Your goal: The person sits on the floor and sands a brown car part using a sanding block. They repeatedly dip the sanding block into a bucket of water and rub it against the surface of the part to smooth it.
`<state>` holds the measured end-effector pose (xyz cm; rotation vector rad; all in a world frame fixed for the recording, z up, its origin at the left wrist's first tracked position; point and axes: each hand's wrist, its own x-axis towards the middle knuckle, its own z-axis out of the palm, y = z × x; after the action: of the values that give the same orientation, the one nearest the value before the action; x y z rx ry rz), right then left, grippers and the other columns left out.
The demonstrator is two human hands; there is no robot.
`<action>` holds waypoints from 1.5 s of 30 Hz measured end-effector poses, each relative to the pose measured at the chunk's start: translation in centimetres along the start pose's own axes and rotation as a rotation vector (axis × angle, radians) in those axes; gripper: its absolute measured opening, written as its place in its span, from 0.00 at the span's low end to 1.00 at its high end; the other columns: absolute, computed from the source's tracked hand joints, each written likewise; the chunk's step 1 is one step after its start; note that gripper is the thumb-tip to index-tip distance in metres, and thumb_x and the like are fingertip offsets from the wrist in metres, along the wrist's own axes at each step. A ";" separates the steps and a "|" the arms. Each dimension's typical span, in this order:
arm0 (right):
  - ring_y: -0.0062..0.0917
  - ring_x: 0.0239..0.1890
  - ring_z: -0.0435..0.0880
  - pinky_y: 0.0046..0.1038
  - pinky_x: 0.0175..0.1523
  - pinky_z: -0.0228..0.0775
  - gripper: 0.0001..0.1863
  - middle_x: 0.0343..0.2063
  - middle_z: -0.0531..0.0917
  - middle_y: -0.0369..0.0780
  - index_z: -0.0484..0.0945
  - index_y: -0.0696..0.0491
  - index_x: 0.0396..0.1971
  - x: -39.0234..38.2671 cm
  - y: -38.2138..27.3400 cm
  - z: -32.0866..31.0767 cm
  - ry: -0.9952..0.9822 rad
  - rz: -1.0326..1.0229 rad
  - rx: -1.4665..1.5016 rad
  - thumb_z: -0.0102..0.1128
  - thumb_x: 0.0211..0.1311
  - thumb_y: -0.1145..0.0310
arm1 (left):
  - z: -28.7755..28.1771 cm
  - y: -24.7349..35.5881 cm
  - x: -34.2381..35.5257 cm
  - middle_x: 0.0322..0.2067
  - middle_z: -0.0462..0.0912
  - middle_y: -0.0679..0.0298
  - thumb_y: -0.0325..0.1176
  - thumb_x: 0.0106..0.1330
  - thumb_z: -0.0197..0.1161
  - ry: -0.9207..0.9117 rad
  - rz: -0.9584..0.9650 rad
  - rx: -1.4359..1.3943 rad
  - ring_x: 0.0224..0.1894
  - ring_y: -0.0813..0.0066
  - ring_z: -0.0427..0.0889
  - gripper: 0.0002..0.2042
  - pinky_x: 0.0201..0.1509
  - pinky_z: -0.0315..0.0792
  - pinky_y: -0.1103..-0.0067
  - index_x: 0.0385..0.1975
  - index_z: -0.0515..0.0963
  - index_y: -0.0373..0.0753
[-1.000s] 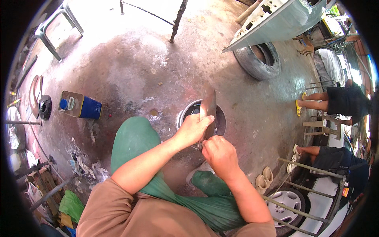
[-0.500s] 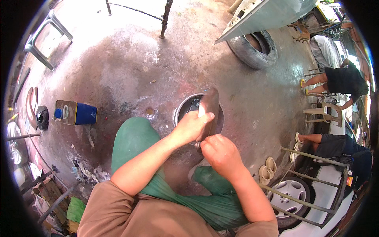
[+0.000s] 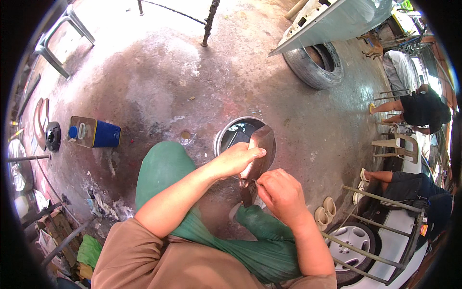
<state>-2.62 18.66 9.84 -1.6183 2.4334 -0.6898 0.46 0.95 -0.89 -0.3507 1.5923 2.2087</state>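
My left hand (image 3: pixel 237 160) is closed round a long, dark, glossy curved part (image 3: pixel 263 139) with a paler edge, its exact kind unclear. The thumb presses along its side. Slanting over a round metal pot (image 3: pixel 218 146), the part hides some of the dark, shiny liquid inside. Its narrower lower end reaches toward my knees. My right hand (image 3: pixel 283 195) is beside that end, thumb and fingers pinched together; whatever is between them, if anything, is too small to make out.
A blue rectangular can (image 3: pixel 107 134) stands on the left, near a black round part (image 3: pixel 52 136). Ahead right, a worn tire (image 3: pixel 315 67) lies under a car door panel (image 3: pixel 337 24). A metal rack (image 3: pixel 370 236), a car wheel (image 3: pixel 350 243) and two people are on the right.
My right hand has drawn slightly right and down, away from the part, uncovering its lower end. The part's upper end has tipped right, showing more liquid in the pot.
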 end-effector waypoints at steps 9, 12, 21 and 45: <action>0.30 0.32 0.79 0.32 0.35 0.72 0.09 0.28 0.78 0.36 0.76 0.52 0.31 0.5 -0.7 0.8 -0.044 -0.087 -0.092 0.64 0.47 0.72 | 1.5 -1.2 0.8 0.10 0.70 0.65 0.52 0.70 0.56 0.055 0.050 -0.004 0.15 0.75 0.69 0.26 0.24 0.64 0.73 0.14 0.70 0.38; 0.28 0.31 0.79 0.31 0.34 0.71 0.09 0.27 0.77 0.35 0.76 0.51 0.32 0.5 -0.7 0.7 -0.058 -0.119 -0.148 0.62 0.49 0.71 | 1.4 -0.9 0.6 0.11 0.72 0.64 0.52 0.71 0.55 0.048 0.034 -0.032 0.16 0.74 0.70 0.26 0.25 0.66 0.73 0.14 0.72 0.38; 0.33 0.30 0.81 0.34 0.33 0.73 0.08 0.26 0.80 0.39 0.77 0.56 0.32 -0.9 0.9 2.0 -0.082 0.224 -0.117 0.66 0.53 0.74 | 3.3 -0.8 -0.4 0.17 0.78 0.61 0.45 0.73 0.56 0.431 0.277 -0.064 0.23 0.75 0.78 0.22 0.28 0.71 0.70 0.28 0.77 0.28; 0.54 0.56 0.80 0.44 0.59 0.74 0.24 0.51 0.80 0.60 0.75 0.58 0.55 0.0 13.4 14.4 -0.196 0.965 0.204 0.58 0.57 0.69 | -4.8 1.5 0.6 0.58 0.78 0.59 0.34 0.69 0.60 0.324 0.473 -0.765 0.60 0.64 0.77 0.25 0.66 0.70 0.66 0.65 0.68 0.36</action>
<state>-8.65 18.59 -8.88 -0.2975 2.4697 -0.5249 -0.87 -3.90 -1.42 -0.6122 0.9453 3.2309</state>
